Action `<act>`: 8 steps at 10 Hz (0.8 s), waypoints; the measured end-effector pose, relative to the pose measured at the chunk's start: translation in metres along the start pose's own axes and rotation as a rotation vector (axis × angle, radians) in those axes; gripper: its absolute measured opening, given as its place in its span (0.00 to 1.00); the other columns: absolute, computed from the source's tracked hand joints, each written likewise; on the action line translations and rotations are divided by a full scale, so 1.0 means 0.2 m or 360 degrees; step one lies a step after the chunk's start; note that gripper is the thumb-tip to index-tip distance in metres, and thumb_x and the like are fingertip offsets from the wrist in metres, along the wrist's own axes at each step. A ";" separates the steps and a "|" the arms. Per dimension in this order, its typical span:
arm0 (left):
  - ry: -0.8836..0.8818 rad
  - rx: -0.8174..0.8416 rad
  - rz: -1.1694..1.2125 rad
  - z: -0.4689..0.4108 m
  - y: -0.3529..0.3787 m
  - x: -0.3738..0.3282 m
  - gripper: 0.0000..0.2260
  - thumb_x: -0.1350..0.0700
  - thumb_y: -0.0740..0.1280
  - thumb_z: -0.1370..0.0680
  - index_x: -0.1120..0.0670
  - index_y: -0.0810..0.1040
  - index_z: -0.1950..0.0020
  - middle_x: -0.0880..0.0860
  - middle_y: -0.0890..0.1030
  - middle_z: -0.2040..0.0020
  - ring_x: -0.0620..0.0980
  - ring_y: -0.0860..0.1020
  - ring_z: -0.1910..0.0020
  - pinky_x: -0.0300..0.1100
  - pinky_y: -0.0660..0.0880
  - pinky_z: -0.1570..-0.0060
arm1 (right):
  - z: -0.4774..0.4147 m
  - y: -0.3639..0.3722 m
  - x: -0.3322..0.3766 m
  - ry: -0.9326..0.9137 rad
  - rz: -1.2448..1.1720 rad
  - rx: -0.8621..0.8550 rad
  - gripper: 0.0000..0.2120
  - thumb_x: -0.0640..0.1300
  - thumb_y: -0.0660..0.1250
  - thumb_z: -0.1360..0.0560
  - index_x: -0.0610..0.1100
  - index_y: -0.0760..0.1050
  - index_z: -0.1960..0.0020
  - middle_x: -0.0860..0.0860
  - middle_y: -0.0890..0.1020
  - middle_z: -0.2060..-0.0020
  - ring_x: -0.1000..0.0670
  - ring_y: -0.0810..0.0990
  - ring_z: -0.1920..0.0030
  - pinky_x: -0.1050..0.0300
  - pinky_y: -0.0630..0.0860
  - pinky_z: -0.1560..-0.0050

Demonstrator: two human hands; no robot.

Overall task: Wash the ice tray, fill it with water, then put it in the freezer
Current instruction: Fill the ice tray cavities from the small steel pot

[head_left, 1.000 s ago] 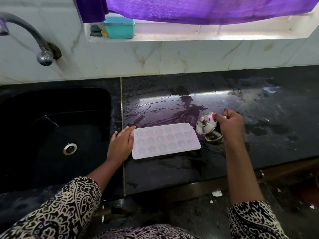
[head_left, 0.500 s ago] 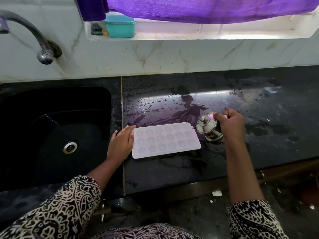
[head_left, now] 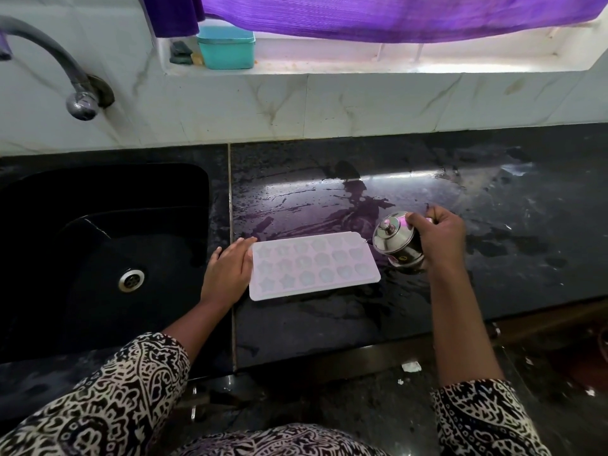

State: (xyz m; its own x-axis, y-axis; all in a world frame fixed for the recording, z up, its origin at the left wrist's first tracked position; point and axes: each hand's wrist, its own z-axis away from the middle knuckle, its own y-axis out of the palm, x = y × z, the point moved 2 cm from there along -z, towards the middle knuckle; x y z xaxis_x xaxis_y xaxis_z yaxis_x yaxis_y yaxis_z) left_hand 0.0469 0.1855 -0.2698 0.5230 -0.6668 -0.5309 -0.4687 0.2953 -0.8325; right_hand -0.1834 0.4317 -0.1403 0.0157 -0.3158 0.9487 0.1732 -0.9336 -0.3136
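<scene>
Ice tray lies flat on the wet black counter, just right of the sink. Left hand rests w/ fingers together and flat, tips touching the tray's near-left end, pinning it, not gripping. Right hand is wrapped around a small steel pot w/ a knobbed lid, fingers clamped over its top and side, pot tipped toward the tray's far-right corner. A thin thread of water seems to run from its lip to that corner, tho it's faint, can't be sure.

Looks like the fill step, washing prob done. Cells look glossy, but which ones hold water I can't tell.

What could go wrong, imo:
- Pot's lip sits right at the tray edge, beyond the right fingertips. Tip it more and water likely sheets over the rim onto the counter instead of into cells.
- Lid is held only by those fingers on top; if they loosen it could drop onto the tray and splash.
- Counter is slick. Left fingertips only press one end, so a nudge from the pot could make the tray slide or pivot.
- Overfilled shallow cells will slosh out on the carry to the freezer, which isn't in sight.
</scene>
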 end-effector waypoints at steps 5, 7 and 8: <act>-0.0009 -0.0003 0.0001 0.00 -0.01 -0.01 0.17 0.54 0.53 0.17 0.50 0.70 0.29 0.51 0.73 0.31 0.45 0.64 0.27 0.49 0.54 0.28 | -0.01 -0.01 -0.04 0.0142 -0.0399 0.0024 0.18 0.35 0.70 0.30 0.46 0.63 0.70 0.53 0.72 0.76 0.57 0.72 0.75 0.62 0.70 0.72; -0.0004 -0.0004 -0.0003 0.00 -0.01 -0.01 0.17 0.54 0.53 0.17 0.49 0.70 0.29 0.50 0.73 0.31 0.45 0.64 0.27 0.50 0.54 0.28 | 0.01 0.03 -0.03 -0.0072 -0.0103 0.0031 0.17 0.37 0.69 0.29 0.46 0.64 0.69 0.48 0.73 0.70 0.51 0.70 0.69 0.59 0.71 0.67; -0.0003 -0.0002 0.0000 0.00 -0.01 -0.02 0.17 0.54 0.53 0.17 0.49 0.70 0.29 0.50 0.73 0.31 0.45 0.64 0.27 0.49 0.54 0.28 | 0.00 0.03 -0.03 -0.0119 -0.0045 0.0015 0.17 0.37 0.70 0.30 0.46 0.65 0.70 0.48 0.72 0.71 0.50 0.69 0.70 0.57 0.71 0.66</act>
State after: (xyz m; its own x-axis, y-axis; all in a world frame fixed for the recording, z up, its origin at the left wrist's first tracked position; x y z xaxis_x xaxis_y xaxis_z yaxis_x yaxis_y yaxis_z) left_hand 0.0458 0.1868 -0.2667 0.5242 -0.6655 -0.5314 -0.4697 0.2946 -0.8322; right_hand -0.1816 0.4276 -0.1484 0.0839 -0.2755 0.9576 0.1839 -0.9402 -0.2866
